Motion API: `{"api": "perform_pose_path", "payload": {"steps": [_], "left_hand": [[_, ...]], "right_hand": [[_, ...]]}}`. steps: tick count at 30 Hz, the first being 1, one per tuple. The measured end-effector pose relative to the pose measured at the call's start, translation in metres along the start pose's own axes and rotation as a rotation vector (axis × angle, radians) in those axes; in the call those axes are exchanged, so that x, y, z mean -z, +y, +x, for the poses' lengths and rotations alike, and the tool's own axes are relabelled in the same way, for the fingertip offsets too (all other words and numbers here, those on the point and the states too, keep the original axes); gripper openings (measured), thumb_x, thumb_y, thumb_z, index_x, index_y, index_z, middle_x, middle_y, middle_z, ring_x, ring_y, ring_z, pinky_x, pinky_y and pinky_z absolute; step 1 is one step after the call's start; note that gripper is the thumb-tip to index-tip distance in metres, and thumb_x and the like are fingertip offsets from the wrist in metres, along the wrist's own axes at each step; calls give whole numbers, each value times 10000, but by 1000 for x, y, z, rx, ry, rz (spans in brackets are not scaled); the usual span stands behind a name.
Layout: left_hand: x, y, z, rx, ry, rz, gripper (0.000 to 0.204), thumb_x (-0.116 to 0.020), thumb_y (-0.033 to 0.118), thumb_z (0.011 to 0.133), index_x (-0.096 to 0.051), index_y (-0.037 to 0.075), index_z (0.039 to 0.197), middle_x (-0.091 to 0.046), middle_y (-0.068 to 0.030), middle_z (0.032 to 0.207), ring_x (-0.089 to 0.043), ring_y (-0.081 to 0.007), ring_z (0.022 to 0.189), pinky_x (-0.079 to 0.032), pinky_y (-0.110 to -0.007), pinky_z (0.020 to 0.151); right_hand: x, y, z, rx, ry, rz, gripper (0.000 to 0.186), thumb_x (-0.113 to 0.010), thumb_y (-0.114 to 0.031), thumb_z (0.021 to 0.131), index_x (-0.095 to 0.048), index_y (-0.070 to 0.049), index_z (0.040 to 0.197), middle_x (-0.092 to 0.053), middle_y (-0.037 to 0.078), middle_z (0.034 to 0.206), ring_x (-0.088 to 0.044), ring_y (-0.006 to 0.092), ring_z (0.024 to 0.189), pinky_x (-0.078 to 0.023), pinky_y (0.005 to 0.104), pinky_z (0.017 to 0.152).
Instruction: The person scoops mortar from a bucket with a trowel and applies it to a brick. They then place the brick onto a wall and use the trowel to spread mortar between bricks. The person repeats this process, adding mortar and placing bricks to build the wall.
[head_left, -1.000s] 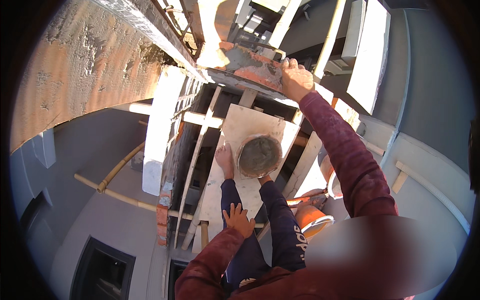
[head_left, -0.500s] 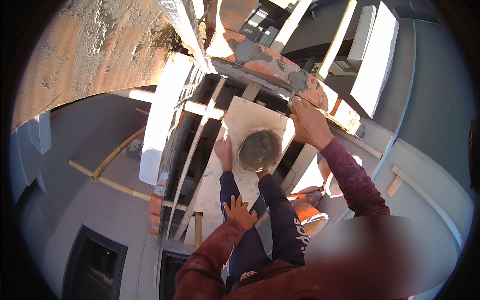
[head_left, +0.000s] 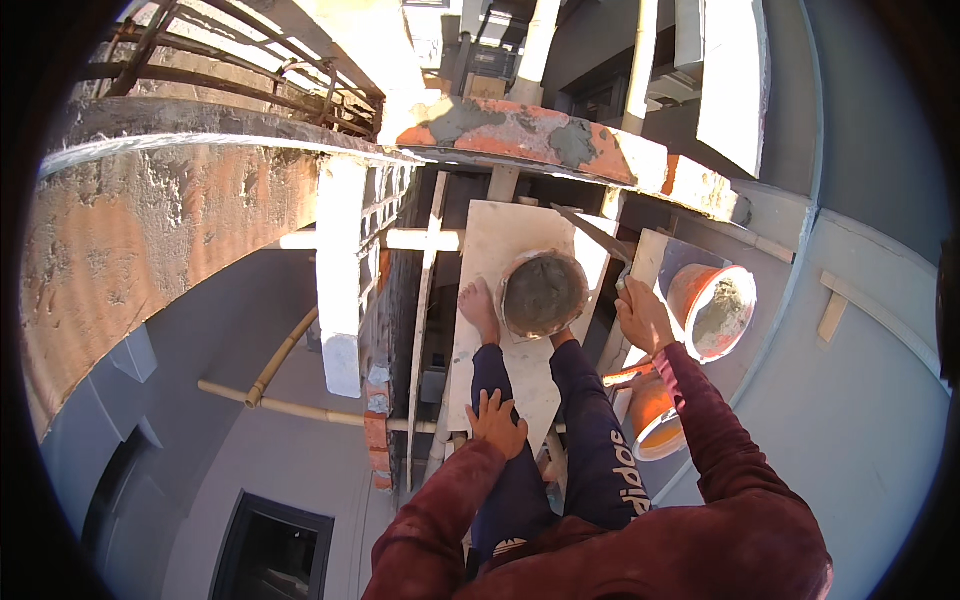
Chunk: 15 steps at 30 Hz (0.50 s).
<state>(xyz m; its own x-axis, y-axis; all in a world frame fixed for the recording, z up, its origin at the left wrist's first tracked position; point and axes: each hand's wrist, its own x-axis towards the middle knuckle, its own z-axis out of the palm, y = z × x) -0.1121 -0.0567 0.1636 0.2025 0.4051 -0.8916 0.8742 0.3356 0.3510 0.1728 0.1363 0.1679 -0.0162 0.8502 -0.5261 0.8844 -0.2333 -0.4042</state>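
My right hand [head_left: 642, 315] grips the handle of a metal trowel [head_left: 590, 230], whose long blade points up and left over the plywood board [head_left: 495, 225]. Just left of that hand, a bucket of wet grey mortar [head_left: 545, 295] stands on the board between my bare feet, the left foot [head_left: 480, 305] showing beside it. My left hand [head_left: 497, 428] lies on my left leg with fingers spread. Above the board runs a brick ledge [head_left: 530, 135] patched with grey mortar.
Two orange-and-white buckets [head_left: 712, 310] [head_left: 655, 420] stand at the right. Bamboo poles [head_left: 295, 410] and timber battens [head_left: 430, 260] cross open gaps around the board. A rough plastered slab [head_left: 180, 240] with rusty bars [head_left: 230, 70] overhangs at upper left.
My right hand has come down from the brick ledge to beside the mortar bucket, still holding the trowel. The view has shifted, showing more rusty bars and the right-hand buckets.
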Motion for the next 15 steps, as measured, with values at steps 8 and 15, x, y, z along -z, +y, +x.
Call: {"api": "perform_pose_path", "payload": {"steps": [8, 15], "left_hand": [[29, -24, -58, -311, -182, 395, 718, -558, 546, 909, -421, 140, 1485, -178, -153, 1623, -53, -446, 1496, -51, -667, 1151], [109, 10, -128, -513, -527, 640, 546, -583, 518, 928, -611, 162, 1341, -454, -135, 1500, -252, -403, 1462, -137, -664, 1142]], "right_hand": [[-60, -7, -161, -364, -129, 334, 286, -570, -220, 869, -479, 12, 1009, -598, 276, 969, -591, 469, 942, -460, 545, 813], [-86, -5, -225, -520, -173, 610, 286, -571, -203, 846, -529, 26, 1012, -635, 274, 942, -611, 474, 944, -475, 501, 814]]}}
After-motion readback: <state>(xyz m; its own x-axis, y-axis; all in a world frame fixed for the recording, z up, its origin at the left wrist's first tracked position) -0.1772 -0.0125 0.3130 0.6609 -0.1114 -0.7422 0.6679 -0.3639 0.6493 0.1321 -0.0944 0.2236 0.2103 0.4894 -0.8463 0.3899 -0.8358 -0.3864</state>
